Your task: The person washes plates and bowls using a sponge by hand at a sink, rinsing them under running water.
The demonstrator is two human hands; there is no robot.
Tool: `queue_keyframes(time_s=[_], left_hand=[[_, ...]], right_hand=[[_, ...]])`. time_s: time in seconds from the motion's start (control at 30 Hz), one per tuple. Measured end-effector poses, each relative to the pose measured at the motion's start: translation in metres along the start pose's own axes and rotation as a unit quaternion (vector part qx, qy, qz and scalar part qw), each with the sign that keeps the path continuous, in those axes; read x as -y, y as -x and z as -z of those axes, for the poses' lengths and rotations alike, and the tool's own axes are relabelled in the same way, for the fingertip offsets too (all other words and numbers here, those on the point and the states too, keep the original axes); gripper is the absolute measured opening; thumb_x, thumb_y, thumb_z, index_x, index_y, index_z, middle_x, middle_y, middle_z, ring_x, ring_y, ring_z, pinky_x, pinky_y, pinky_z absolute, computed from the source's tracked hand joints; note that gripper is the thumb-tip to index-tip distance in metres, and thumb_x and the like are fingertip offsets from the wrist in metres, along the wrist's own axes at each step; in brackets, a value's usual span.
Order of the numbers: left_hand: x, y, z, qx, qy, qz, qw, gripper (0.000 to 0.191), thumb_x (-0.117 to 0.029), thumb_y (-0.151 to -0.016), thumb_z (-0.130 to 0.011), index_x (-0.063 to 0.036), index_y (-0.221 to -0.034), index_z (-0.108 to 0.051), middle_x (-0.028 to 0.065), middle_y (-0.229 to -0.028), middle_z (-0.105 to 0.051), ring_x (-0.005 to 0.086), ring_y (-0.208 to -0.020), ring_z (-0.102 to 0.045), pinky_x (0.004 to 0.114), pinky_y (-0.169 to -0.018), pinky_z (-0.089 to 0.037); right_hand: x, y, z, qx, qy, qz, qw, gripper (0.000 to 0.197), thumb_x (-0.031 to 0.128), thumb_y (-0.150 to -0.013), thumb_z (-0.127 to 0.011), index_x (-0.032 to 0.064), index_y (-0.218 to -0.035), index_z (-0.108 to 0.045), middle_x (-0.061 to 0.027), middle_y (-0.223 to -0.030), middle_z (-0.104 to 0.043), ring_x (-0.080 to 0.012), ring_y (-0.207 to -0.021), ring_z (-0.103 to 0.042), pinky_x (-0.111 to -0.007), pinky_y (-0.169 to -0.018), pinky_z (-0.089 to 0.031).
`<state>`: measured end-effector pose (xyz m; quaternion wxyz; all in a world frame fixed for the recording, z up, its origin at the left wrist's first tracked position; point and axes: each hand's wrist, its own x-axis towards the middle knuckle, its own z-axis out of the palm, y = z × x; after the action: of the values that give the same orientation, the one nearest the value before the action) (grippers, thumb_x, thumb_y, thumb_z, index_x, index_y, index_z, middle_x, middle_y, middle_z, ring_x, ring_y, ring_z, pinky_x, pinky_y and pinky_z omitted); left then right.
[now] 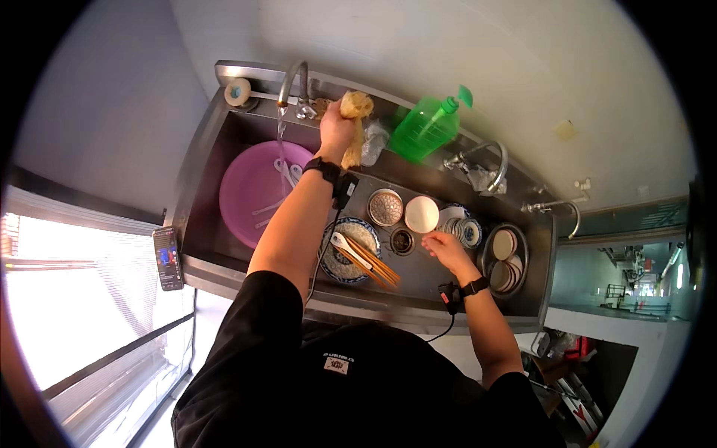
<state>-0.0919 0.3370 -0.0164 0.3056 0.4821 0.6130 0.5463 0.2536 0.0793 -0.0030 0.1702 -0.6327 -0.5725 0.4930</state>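
My left hand (338, 131) is closed on a yellowish fibrous scrubber (356, 106) above the sink's back ledge, right of the running faucet (292, 84). My right hand (445, 252) is over the sink, its fingertips just below a white bowl (422, 214); whether they touch it I cannot tell. Left of that bowl sits a patterned bowl (385, 208). A blue-rimmed plate (339, 267) carries a white spoon (343, 245) and several wooden chopsticks (381, 266). Small blue-patterned dishes (468, 232) stand stacked on edge near my right hand.
Water runs into a pink basin (246, 190) holding white spoons (284, 168). A green pump bottle (425, 129) stands on the back ledge. An oval metal basin (524, 269) holds round dishes at the right. A phone (167, 257) lies at the left edge; another faucet (500, 162) arches over the sink.
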Motion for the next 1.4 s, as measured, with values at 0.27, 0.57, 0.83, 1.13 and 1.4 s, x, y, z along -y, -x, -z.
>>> queue_keyframes(time_s=[0.27, 0.57, 0.83, 1.13, 1.4], left_hand=[[-0.015, 0.024, -0.02, -0.144, -0.141, 0.028, 0.979, 0.029, -0.007, -0.077, -0.062, 0.0005, -0.105, -0.065, 0.0305, -0.137, -0.049, 0.0495, -0.118, -0.054, 0.048, -0.104, -0.044], [0.018, 0.033, -0.004, -0.113, -0.018, 0.097, 0.989, 0.029, -0.01, -0.079, -0.064, -0.0049, -0.107, -0.069, 0.0303, -0.12, -0.061, 0.0466, -0.119, -0.055, 0.046, -0.1, -0.047], [0.06, 0.041, -0.015, -0.023, -0.019, 0.028, 0.999, 0.033, -0.006, -0.077, -0.066, -0.0006, -0.109, -0.064, 0.0334, -0.137, -0.05, 0.0483, -0.126, -0.05, 0.044, -0.102, -0.045], [0.224, 0.128, 0.072, 0.144, -0.076, 0.346, 0.924, 0.051, -0.043, -0.082, -0.069, 0.0012, -0.107, -0.072, 0.0224, -0.103, -0.073, 0.0332, -0.103, -0.071, 0.043, -0.085, -0.054], [0.258, 0.106, 0.138, 0.338, -0.402, 0.273, 0.806, 0.062, -0.056, -0.083, -0.063, 0.0007, -0.106, -0.07, 0.0191, -0.099, -0.072, 0.028, -0.096, -0.07, 0.039, -0.079, -0.053]], right_hand=[[-0.034, 0.029, 0.014, -0.014, -0.042, -0.033, 0.998, 0.023, 0.018, -0.099, -0.058, -0.0004, -0.11, -0.068, -0.0041, -0.101, -0.069, -0.0113, -0.091, -0.063, -0.026, -0.077, -0.051], [-0.051, 0.059, 0.029, 0.007, -0.04, -0.066, 0.997, 0.022, 0.019, -0.099, -0.059, 0.0009, -0.107, -0.069, -0.0034, -0.099, -0.069, -0.0111, -0.09, -0.064, -0.025, -0.078, -0.052], [-0.056, 0.064, 0.004, 0.012, -0.072, -0.077, 0.994, 0.022, 0.019, -0.1, -0.059, 0.0004, -0.108, -0.068, -0.0032, -0.097, -0.07, -0.0108, -0.087, -0.063, -0.025, -0.075, -0.051], [-0.029, 0.05, -0.015, 0.032, -0.064, -0.061, 0.996, 0.024, 0.02, -0.101, -0.057, 0.0008, -0.112, -0.066, -0.0059, -0.103, -0.071, -0.0124, -0.092, -0.065, -0.026, -0.077, -0.052], [-0.044, 0.056, -0.024, 0.023, -0.119, -0.131, 0.984, 0.025, 0.023, -0.102, -0.056, 0.0017, -0.112, -0.067, -0.005, -0.104, -0.07, -0.0127, -0.093, -0.065, -0.027, -0.081, -0.053]])
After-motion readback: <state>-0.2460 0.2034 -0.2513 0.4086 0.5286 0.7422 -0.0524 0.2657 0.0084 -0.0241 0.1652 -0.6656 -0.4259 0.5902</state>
